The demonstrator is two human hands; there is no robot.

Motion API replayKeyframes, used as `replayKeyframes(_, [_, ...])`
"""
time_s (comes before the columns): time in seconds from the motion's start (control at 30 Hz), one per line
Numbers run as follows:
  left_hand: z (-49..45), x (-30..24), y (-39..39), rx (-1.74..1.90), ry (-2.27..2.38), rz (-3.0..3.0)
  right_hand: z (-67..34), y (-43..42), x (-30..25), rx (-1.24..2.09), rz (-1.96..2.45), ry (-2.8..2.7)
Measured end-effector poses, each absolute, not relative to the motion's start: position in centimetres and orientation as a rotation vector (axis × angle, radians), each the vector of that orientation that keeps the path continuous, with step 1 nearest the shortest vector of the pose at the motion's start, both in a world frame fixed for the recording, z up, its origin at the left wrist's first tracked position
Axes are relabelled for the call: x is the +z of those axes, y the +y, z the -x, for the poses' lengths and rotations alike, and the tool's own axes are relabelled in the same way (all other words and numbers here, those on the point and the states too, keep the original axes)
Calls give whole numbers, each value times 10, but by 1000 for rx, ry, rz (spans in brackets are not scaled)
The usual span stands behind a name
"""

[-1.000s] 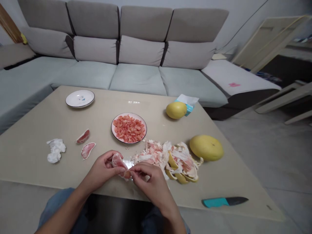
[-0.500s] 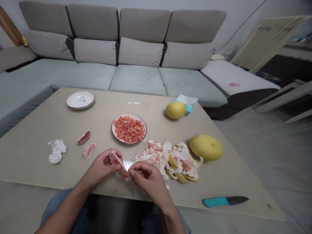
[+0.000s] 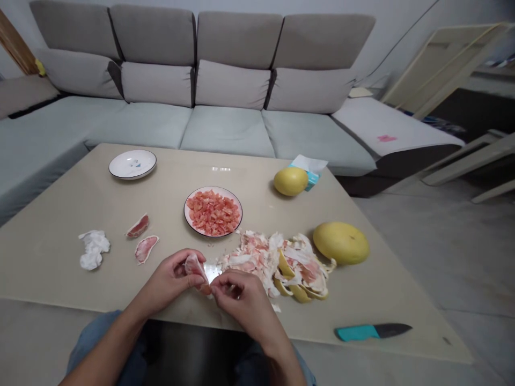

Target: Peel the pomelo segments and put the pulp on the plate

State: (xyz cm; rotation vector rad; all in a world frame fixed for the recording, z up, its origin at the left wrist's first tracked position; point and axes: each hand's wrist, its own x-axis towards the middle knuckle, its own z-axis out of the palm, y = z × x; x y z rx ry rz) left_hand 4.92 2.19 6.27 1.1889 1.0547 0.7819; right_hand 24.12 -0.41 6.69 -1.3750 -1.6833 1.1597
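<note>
My left hand holds a pomelo segment between thumb and fingers, its pale membrane facing up and some pink flesh showing at the lower end. The fingertips of my right hand pinch the segment's right edge; exactly what lies between them is too small to see. Just beyond, a plate carries a heap of pink pomelo pulp. Two more segments lie to the left, one reddish and one pale pink. Right of my hands is a pile of membranes and yellow peel.
A knife with a turquoise handle lies near the table's front right edge. Two yellow pomelos sit on the right, the farther one against a tissue pack. Crumpled tissue and a white plate are on the left.
The segment and my left hand have shifted slightly right and down, and the segment's membrane is turned a little differently. My right hand keeps its pinch at nearly the same spot.
</note>
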Motion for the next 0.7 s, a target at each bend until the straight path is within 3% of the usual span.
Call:
replayKeyframes(0.33, [-49,69,20,695,1032,-1246,-237,-9,66,1221,1364,-1707])
replayKeyframes(0.57, [-41,64,20,689,778,-1145,-232,-7,67,1811,1156,-1271])
replayKeyframes(0.7, [-36,57,20,770,598,-1107,-228,-7,62,1924,1022,-1082])
